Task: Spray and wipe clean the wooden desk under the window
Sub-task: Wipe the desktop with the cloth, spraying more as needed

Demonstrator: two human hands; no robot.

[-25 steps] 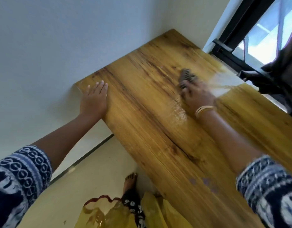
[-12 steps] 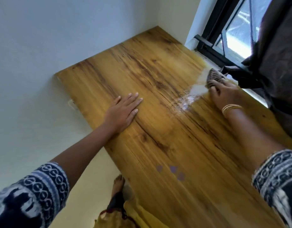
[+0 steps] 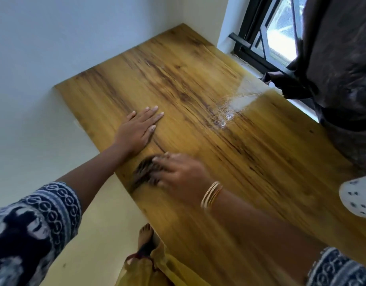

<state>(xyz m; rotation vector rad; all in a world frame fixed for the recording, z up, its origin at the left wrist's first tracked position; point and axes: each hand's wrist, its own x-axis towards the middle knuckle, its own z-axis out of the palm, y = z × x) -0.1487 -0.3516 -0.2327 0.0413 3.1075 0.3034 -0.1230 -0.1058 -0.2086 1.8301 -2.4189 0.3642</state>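
Wooden worktop [image 3: 260, 162] runs along the window [image 3: 281, 27], far end tucked into the wall corner.

Left hand [image 3: 136, 131]: flat, fingers straight, palm pressed on the wood near the wall-side edge. Looks like a brace.

Right hand [image 3: 178, 172]: fingers curled over a dark wiping cloth [image 3: 144, 172], pushing it against the worktop just below the left hand, near the same edge. Both hand and cloth blurred by motion; the cloth's weave and true colour hard to make out.

Progress, as a judgement: spraying seems done, since a wet, beaded patch [image 3: 229, 108] glistens near the window side. That patch is unwiped, so wiping is mid-course. Near end of the worktop looks dry; whether it has been wiped cannot be told.

Hidden or unclear: no spray bottle in view. Dark curtain [image 3: 343, 79] covers the window-side rim. A white object with dark spots [image 3: 357, 197] is cut off at the right edge; identity unknown. Worktop's near end runs out of frame.
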